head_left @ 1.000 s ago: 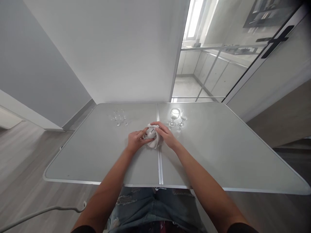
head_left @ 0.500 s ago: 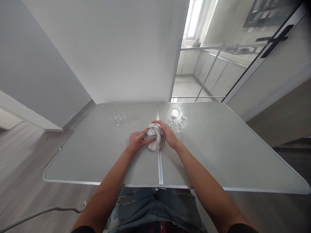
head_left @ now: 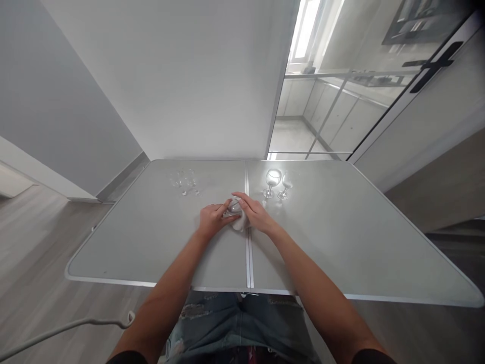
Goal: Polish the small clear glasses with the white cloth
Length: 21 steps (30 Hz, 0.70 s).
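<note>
My left hand grips a small stemmed glass at the middle of the grey folding table. My right hand is closed over a white cloth wrapped against the glass; most of the cloth is hidden under that hand. Two clear stemmed glasses stand upright just behind my right hand. Several more small clear glasses stand behind and left of my left hand.
A seam runs down the table's middle toward me. A white wall panel stands behind the table, and a glass door is at the back right. A pale cable lies on the wood floor at the lower left.
My right hand has turned over the glass, and the cloth, bunched and plainly visible half a second ago, is now mostly covered. My left hand has stayed put.
</note>
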### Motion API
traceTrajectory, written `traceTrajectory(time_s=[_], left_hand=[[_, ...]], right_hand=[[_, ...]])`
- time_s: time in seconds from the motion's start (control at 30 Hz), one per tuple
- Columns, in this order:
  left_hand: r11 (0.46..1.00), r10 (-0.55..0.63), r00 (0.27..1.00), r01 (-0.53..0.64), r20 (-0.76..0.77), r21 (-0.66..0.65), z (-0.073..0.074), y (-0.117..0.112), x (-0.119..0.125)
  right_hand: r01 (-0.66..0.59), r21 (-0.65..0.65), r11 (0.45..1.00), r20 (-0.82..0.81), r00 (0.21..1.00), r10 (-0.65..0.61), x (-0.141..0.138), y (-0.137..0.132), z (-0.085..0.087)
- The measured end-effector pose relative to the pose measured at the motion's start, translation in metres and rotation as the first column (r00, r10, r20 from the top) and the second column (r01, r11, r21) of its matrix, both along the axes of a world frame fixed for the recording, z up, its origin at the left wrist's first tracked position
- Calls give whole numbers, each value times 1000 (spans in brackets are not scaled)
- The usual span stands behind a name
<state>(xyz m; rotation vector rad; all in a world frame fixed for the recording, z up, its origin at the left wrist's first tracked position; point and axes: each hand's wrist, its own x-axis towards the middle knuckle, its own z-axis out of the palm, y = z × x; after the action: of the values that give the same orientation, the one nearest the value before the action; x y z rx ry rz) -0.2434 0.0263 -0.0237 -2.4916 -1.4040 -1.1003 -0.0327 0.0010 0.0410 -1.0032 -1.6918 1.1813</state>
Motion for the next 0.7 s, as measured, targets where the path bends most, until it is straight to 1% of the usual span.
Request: traceTrajectory(time_s=[0.07, 0.13, 0.2, 0.27, 0.3, 0.33, 0.37, 0.43, 0.47, 0.53, 0.57, 0.6, 0.63, 0.7], left_hand=[[1000, 5, 1000, -4, 20, -10, 1, 0, 0], [1000, 17, 998, -17, 52, -7, 3, 0, 0], [1000, 25, 997, -25, 69, -5, 3, 0, 1], [1000, 18, 997, -18, 69, -14, 3, 0, 2], [1000, 15, 997, -13, 71, -19, 3, 0, 2], [1000, 13, 997, -11, 79, -20, 3, 0, 2], [1000, 15, 995, -13, 95, -19, 3, 0, 3], [999, 34, 987, -33, 159, -6, 5, -1, 3], [999, 42, 979, -43, 201, 0, 6, -2, 4], [999, 43, 955, -45, 292, -2, 8, -2, 4], [999, 35, 942, -31, 335, -19, 10, -3, 4], [999, 20, 928, -3, 373, -46, 11, -3, 4], [996, 1, 916, 36, 401, -85, 12, -4, 4], [971, -57, 912, 146, 407, -190, 14, -6, 4]], right_hand=[[-6, 10, 1000, -62, 998, 7, -1, 1, -1], [35, 51, 998, -114, 993, -29, -1, 2, -2], [60, 86, 994, -64, 996, -55, -1, 2, -3], [34, 93, 995, 26, 999, -36, -2, 2, -4], [15, 91, 996, 49, 999, -20, -3, 1, -5], [10, 87, 996, 39, 999, -13, -3, 1, -6], [19, 80, 997, -8, 1000, -18, -4, 1, -6], [86, 40, 995, -185, 980, -77, -4, 3, -7], [144, 3, 990, -289, 947, -137, -3, 4, -8], [277, -92, 957, -448, 846, -288, -2, 8, -11], [325, -137, 936, -488, 800, -350, -2, 10, -12], [344, -176, 922, -505, 773, -385, -3, 12, -13], [328, -208, 922, -510, 768, -388, -4, 12, -15], [209, -248, 946, -524, 792, -313, -9, 12, -15]])
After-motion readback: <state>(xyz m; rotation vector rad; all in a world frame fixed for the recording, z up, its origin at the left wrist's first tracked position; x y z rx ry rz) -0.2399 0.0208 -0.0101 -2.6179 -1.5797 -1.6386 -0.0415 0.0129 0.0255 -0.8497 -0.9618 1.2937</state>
